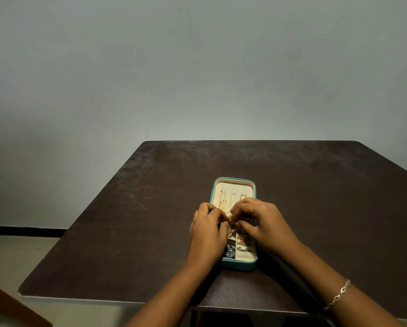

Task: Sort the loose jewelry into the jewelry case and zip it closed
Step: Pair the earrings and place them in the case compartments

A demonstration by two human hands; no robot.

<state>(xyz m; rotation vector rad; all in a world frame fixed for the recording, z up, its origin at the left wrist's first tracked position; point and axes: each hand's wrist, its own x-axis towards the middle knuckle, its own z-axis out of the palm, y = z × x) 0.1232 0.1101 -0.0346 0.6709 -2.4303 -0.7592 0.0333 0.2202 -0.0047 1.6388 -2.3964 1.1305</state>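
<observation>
Brown wood (7, 305) cuts across the lower-left corner, with pale floor beside it. To its right stretches the dark brown counter (127, 220), scuffed and dull, set against a plain grey wall (197, 67).

The left hand (207, 232) reaches in from the bottom edge and lies over the left side of the open jewelry case (239, 264), hiding that side's compartments. Its fingers are curled inward, and the fingertips pinch a small gold piece (230, 219) above the middle of the case.

The case is teal outside and cream inside, and lies flat near the middle of the counter. Its lid half lies open on the far side. Thin gold chains (222, 200) hang there from a row of pale hooks, and their lower ends are hidden behind the knuckles. In the near half, between the two wrists, a dark sparkling piece (230, 251) sits in one compartment. Just right of it is a small silver ring (243, 249), with a tangle of gold chain in the compartment behind the ring.

The right hand (261, 223) comes in from the lower right and covers the right edge of the case. Its fingers are also curled, meeting the left fingertips on the same gold piece, so both hands hold it over the case's hinge line. A silver link bracelet (338, 296) circles the right wrist, well back from the case.
</observation>
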